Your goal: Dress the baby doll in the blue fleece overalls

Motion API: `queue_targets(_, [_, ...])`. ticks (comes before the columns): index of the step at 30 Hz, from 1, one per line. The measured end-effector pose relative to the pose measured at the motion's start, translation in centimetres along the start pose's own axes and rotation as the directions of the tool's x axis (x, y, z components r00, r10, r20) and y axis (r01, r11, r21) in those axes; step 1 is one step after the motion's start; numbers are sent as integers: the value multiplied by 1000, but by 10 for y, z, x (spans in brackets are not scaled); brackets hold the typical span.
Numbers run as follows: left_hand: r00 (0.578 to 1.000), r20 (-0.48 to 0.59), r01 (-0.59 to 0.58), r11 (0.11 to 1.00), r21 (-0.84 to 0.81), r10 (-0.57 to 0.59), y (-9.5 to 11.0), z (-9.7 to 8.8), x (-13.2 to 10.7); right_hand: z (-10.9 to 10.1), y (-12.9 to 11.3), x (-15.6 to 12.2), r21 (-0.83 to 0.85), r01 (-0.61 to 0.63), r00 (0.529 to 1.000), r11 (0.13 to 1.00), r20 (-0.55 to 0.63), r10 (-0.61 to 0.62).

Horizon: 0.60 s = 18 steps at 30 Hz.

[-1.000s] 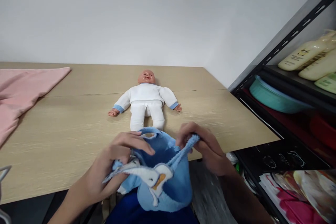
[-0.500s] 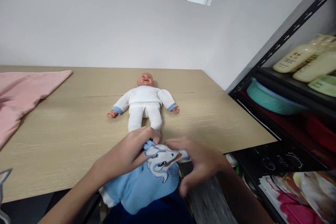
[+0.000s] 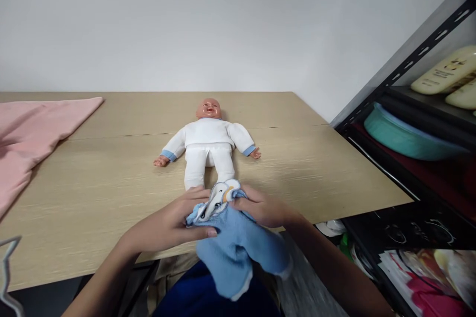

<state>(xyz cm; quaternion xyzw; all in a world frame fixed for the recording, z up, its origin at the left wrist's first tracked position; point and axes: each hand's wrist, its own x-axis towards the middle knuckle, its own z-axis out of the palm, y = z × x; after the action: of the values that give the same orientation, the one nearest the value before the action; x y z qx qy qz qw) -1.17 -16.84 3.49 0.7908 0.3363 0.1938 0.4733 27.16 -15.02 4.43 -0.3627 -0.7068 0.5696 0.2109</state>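
A small pair of blue baby pants with white cuffs hangs over the table's near edge, its two legs pointing down towards my lap. A white animal with an orange part is embroidered near the top. My left hand grips the gathered waist on its left, thumb in front. On the right side of the waist, my right hand is closed on the cloth, fingertips partly hidden in it. Beyond my hands a baby doll lies face up in a white top and white pants with blue wrist cuffs; the garment and my hands cover its feet.
The wooden table carries a pink cloth at the left. A grey wire piece shows at the lower left. On the right, a black shelf holds yellow bottles and a teal basin.
The pants have turned so their legs now hang down to the right, and the embroidery is bunched up near the top. My right hand went from loosely spread to gripping the waist.
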Motion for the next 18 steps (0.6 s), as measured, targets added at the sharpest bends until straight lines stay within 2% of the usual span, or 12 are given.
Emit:
queue_targets(1, [999, -28, 27, 999, -47, -28, -4, 3, 1, -3, -1, 4, 20, 32, 994, 999, 106, -34])
queue_targets(3, [993, -64, 92, 986, -137, -102, -10, 8, 4, -8, -3, 10, 58, 55, 947, 997, 313, -71])
queue_targets(5, [990, -57, 117, 971, -210, -132, -12, 12, 5, -12, -6, 12, 50, 41, 908, 998, 415, -58])
queue_targets(7, [992, -30, 110, 955, -277, -123, -13, 14, 6, -11, -7, 10, 22, 48, 919, 999, 390, -53])
queue_targets(10, [995, 25, 102, 931, -351, -100, -16, 17, 3, -3, -4, 2, 32, 57, 968, 998, 244, -63])
queue_targets(12, [994, 79, 100, 891, -443, -72, -19, 20, -1, 4, 2, -2, 128, 3, 986, 992, 162, -24])
queue_targets(14, [993, 110, 97, 835, -542, -44, -22, 24, -5, 13, 10, -4, 250, -39, 991, 968, 130, 7])
queue_targets(18, [988, 156, 114, 734, -670, -12, -27, 32, -16, 23, 19, -1, 362, -35, 995, 931, 99, -1])
